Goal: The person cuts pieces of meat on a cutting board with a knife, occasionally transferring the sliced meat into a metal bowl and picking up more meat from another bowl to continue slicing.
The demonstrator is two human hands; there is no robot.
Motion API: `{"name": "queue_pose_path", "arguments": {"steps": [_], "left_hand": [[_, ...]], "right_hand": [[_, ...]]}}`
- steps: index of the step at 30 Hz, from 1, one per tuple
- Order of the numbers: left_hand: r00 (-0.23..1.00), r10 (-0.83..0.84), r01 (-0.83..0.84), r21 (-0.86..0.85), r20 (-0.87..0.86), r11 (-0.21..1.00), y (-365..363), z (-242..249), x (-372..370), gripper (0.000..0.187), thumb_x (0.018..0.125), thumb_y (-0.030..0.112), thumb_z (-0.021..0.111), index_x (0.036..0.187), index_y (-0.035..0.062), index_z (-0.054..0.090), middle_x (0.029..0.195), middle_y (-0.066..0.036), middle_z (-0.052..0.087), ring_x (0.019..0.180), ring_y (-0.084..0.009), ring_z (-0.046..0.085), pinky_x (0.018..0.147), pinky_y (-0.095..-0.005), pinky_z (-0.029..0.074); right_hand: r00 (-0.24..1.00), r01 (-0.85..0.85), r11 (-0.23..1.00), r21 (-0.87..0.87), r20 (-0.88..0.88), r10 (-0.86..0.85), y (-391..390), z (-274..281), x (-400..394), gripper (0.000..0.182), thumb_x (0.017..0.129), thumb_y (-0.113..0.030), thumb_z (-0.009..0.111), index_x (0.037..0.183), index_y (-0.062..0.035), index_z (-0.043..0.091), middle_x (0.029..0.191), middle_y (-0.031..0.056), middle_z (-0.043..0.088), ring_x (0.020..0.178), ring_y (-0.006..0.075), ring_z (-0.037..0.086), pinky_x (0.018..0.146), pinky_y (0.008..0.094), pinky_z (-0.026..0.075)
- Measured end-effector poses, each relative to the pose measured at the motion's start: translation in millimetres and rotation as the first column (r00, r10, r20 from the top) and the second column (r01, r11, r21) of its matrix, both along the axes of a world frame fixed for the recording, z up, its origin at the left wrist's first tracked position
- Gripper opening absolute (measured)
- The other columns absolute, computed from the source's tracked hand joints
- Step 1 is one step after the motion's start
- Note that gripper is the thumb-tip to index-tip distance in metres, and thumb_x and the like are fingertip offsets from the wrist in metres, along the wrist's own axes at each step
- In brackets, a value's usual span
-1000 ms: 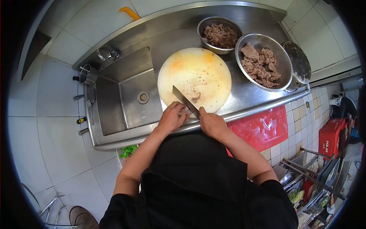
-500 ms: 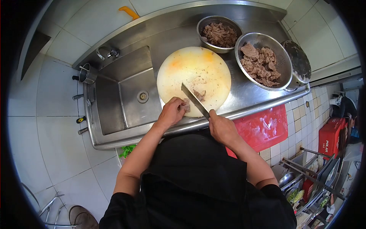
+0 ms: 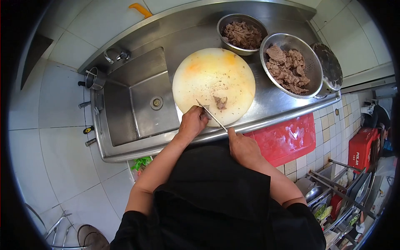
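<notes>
A round white cutting board (image 3: 200, 71) with orange stains lies on the steel counter. My right hand (image 3: 241, 146) is closed round the handle of a knife (image 3: 214, 118), whose blade points up and left over the board's near edge. Beside the blade, my left hand (image 3: 194, 121) has its fingers curled on a small piece of meat (image 3: 206, 110), mostly hidden by the fingers and blade. Another small piece of meat (image 3: 220, 102) lies on the board, right of the knife, among scattered crumbs.
Behind the board stands a steel bowl of meat (image 3: 242, 35); a colander with larger pieces (image 3: 287, 70) is at its right. A sink (image 3: 139, 104) lies to the left. A red lid or tray (image 3: 287, 137) is below the counter's front edge.
The knife has moved slightly left against my left fingertips, its blade now seen nearly edge-on. My left hand has shifted a little right and its fingers are more curled.
</notes>
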State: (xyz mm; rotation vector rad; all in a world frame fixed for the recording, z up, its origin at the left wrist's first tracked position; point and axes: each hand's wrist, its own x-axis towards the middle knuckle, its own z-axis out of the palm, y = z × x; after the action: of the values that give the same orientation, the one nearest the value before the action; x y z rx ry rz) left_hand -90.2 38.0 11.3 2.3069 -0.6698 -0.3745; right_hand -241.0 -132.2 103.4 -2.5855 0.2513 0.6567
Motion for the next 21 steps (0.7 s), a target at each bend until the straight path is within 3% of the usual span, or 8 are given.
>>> {"name": "queue_pose_path", "arguments": {"steps": [5, 8, 14, 21], "left_hand": [[1.0, 0.002, -0.002, 0.003, -0.027, 1.0, -1.8, -1.4, -0.1, 0.028, 0.086, 0.011, 0.072, 0.112, 0.0, 0.071, 0.108, -0.021, 0.07, 0.098, -0.0422, 0.07, 0.088, -0.0476, 0.058], [0.999, -0.035, 0.038, -0.066, 0.04, 0.997, 1.4, -7.3, 0.1, 0.029, 0.085, 0.01, 0.072, 0.112, 0.0003, 0.071, 0.109, -0.021, 0.07, 0.099, -0.0425, 0.069, 0.088, -0.0479, 0.058], [0.998, -0.067, 0.067, 0.023, 0.001, 0.997, 1.8, -2.6, 3.4, 0.027, 0.085, 0.009, 0.073, 0.111, 0.0, 0.071, 0.104, -0.021, 0.069, 0.097, -0.0417, 0.069, 0.087, -0.0464, 0.058], [0.999, -0.034, 0.035, -0.069, 0.005, 0.997, 7.3, -0.1, -3.7, 0.024, 0.087, 0.009, 0.073, 0.109, -0.0002, 0.071, 0.105, -0.019, 0.068, 0.094, -0.0389, 0.07, 0.085, -0.0448, 0.058]], "right_hand": [[0.999, -0.033, 0.999, -0.018, 0.035, 0.034, 0.8, -12.5, 0.4, 0.015, 0.101, -0.011, 0.047, 0.114, -0.0017, 0.048, 0.097, 0.0269, 0.071, 0.084, 0.0457, 0.073, 0.074, 0.056, 0.058], [0.999, -0.04, 0.998, -0.054, -0.037, 0.038, 4.1, -17.7, 8.0, 0.02, 0.098, -0.006, 0.049, 0.117, -0.002, 0.048, 0.099, 0.026, 0.071, 0.088, 0.0425, 0.075, 0.077, 0.0521, 0.06], [0.998, -0.01, 0.999, 0.036, 0.066, 0.008, 5.1, -43.2, 27.9, 0.016, 0.098, -0.007, 0.049, 0.113, -0.0009, 0.047, 0.088, 0.0274, 0.071, 0.085, 0.0453, 0.073, 0.077, 0.0559, 0.057], [0.984, 0.048, 0.997, 0.059, 0.169, -0.057, -10.0, -52.3, 53.5, 0.016, 0.099, -0.008, 0.047, 0.112, -0.0002, 0.047, 0.085, 0.0267, 0.071, 0.085, 0.0464, 0.072, 0.076, 0.0579, 0.056]]}}
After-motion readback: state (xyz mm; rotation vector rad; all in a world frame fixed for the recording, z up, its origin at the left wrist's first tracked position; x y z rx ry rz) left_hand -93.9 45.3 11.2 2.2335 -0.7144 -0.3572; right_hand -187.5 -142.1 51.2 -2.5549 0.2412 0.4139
